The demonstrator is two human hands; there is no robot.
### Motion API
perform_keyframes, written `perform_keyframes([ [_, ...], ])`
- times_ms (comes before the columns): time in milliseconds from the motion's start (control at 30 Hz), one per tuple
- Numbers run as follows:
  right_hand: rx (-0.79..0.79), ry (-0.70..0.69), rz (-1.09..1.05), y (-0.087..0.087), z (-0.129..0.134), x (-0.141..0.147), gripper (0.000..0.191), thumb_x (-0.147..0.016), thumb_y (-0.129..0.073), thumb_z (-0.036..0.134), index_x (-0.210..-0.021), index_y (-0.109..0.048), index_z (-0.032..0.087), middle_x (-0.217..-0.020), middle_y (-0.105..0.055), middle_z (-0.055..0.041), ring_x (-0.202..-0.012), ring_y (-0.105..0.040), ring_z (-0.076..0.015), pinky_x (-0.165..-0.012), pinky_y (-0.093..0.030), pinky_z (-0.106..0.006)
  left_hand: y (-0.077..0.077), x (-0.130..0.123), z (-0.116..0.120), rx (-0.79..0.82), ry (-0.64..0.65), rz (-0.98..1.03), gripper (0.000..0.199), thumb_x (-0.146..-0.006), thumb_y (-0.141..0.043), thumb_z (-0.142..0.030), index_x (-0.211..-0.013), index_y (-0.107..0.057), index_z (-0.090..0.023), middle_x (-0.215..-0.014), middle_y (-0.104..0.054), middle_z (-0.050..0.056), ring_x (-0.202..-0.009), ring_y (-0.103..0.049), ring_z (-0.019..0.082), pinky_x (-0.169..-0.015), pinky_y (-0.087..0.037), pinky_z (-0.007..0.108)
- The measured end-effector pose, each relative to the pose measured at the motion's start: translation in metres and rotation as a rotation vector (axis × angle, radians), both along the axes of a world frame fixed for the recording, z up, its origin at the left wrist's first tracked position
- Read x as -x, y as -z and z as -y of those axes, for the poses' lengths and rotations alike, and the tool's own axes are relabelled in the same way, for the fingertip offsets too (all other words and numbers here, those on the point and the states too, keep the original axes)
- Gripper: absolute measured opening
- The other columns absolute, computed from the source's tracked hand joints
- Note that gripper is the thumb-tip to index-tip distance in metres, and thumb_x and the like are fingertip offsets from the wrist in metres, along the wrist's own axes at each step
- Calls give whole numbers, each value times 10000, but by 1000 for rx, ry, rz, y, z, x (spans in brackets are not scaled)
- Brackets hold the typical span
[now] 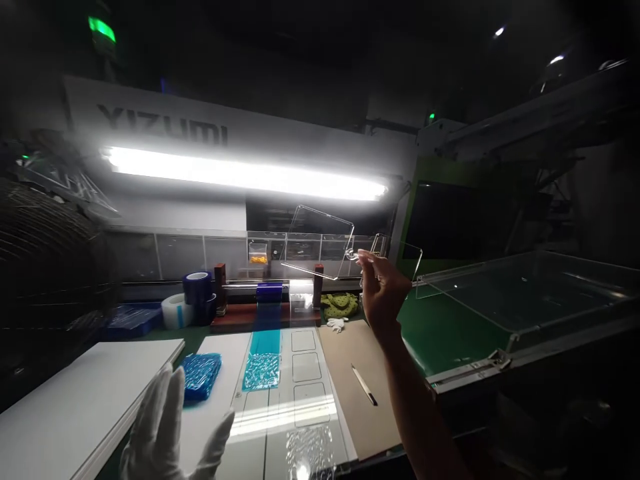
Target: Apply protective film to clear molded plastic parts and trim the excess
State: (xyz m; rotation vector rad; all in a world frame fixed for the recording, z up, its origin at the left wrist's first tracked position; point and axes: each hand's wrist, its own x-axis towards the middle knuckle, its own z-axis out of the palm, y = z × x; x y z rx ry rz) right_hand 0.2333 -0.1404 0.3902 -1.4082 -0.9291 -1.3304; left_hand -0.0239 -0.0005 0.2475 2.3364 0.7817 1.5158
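My bare right hand [383, 283] is raised below the lamp, its fingers pinching the small middle link of a clear plastic part [320, 243]. Thin clear rectangular panels extend to both sides of that hand. My left hand [173, 427], in a white glove, is low at the left with fingers and thumb spread, holding nothing. Just beyond it lies a stack of blue-filmed pieces [201, 375]. Blue film [266, 340] runs down from a roll to a textured piece [262, 371] on the white sheet. A clear textured piece [310, 450] lies at the front edge.
A lit tube lamp [250, 177] spans the back. Tape rolls [197, 290] stand beside a wooden roll holder [220, 290]. White sheets [100, 393] are stacked left; a pen [364, 385] lies on brown board [345, 360]. A clear cover [530, 287] stands right, a fan [50, 267] left.
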Motion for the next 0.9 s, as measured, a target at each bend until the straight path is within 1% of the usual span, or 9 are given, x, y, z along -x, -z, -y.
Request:
perform_keyframes([
  [67,-34,-15,45,-9,4,22,223,-928,-506,286,-947,-700,177,-830,-727,-44,-745,-681,-152,-677,-511,-254,-14,9,2,-21,-39,32,791,-837,-531,-443,-1469,-70,-337,-1547,-138,71,-1353,-260,399,-955,-401,670],
  [233,-70,-33,131,-26,11,63,174,-918,-527,254,-942,-692,205,-836,-724,-18,-704,-668,-133,-611,-505,-242,-47,30,5,-266,-86,93,843,-790,-590,-452,-1471,-112,-319,-1550,-143,47,-1362,-251,380,-978,-416,607],
  [400,-57,-37,230,-35,14,86,148,-905,-552,229,-957,-690,212,-799,-722,-9,-686,-659,-123,-604,-501,-241,-76,45,1,-436,-154,139,853,-789,-585,-464,-1471,-93,-326,-1553,-126,12,-1363,-235,393,-1005,-374,623],
  [467,-48,-35,240,-35,15,91,147,-901,-559,233,-971,-688,221,-806,-720,-6,-688,-656,-124,-605,-503,-244,-88,49,1,-476,-175,135,848,-797,-566,-475,-1470,-65,-344,-1558,-92,-21,-1370,-210,395,-1038,-330,623],
  [533,-34,-46,254,-34,14,97,149,-895,-568,227,-985,-686,228,-827,-721,-7,-700,-655,-127,-610,-505,-250,-100,52,2,-487,-215,113,864,-787,-565,-518,-1470,-63,-349,-1561,-58,-24,-1371,-189,413,-1052,-280,644],
  [667,-10,-91,302,-29,10,110,160,-876,-594,201,-1003,-681,245,-840,-720,-3,-716,-656,-129,-612,-505,-251,-127,55,7,-577,-248,51,994,-723,-614,-618,-1475,-42,-307,-1563,33,26,-1386,-95,427,-1059,-206,671],
  [767,10,-131,333,-26,6,122,173,-867,-606,178,-1006,-675,253,-811,-712,6,-709,-651,-124,-601,-498,-244,-147,54,9,-636,-265,-11,1077,-698,-604,-675,-1477,-25,-207,-1557,70,100,-1397,-3,406,-1080,-134,649],
  [833,27,-157,351,-25,4,129,177,-865,-608,165,-1007,-671,250,-793,-706,11,-703,-645,-119,-600,-493,-241,-158,52,10,-662,-275,-60,1120,-687,-617,-676,-1470,-32,-131,-1549,61,158,-1396,36,403,-1084,-96,638],
  [900,56,-187,379,-23,1,135,177,-858,-613,152,-1000,-669,242,-781,-704,14,-701,-642,-117,-602,-489,-239,-166,49,11,-691,-239,-75,1133,-686,-647,-644,-1464,-26,-105,-1546,53,176,-1396,59,396,-1086,-61,631],
])
